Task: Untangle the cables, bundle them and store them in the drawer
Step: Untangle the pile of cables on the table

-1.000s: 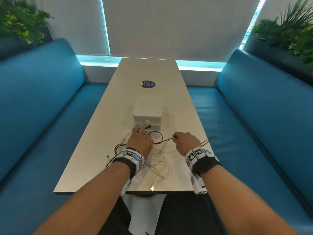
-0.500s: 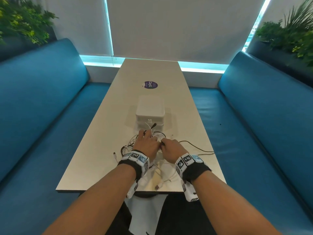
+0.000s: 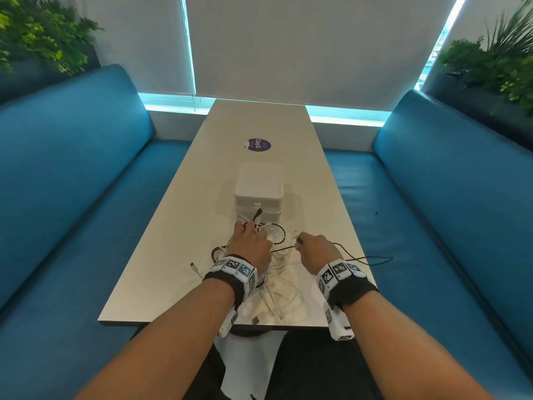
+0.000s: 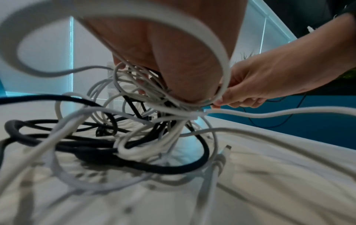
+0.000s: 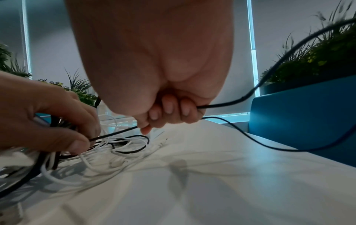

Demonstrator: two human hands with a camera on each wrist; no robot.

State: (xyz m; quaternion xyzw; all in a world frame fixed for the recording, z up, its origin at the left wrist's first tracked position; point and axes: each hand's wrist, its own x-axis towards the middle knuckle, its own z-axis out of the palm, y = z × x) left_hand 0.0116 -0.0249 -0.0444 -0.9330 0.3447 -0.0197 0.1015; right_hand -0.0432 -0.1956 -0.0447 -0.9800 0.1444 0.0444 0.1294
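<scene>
Running taut between the two hands, the thin black cable lies crosswise: the right hand has its fingers curled tight round it, while the left hand pinches it against the tangle of cables directly under its fingers.

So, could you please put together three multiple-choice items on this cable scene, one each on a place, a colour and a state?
1. Where does the white drawer box stand?
A. on the table beyond the cable tangle
B. on the right bench
C. on the person's lap

2. What colour is the thin cable that the right hand holds?
A. white
B. black
C. red

3. What is the left hand doing?
A. lying flat and apart from the cables
B. gripping the cable tangle
C. opening the box

Answers: 1 A, the head view shows it behind the tangle; 2 B, the right wrist view shows it dark; 3 B, its fingers close on cables.
</scene>
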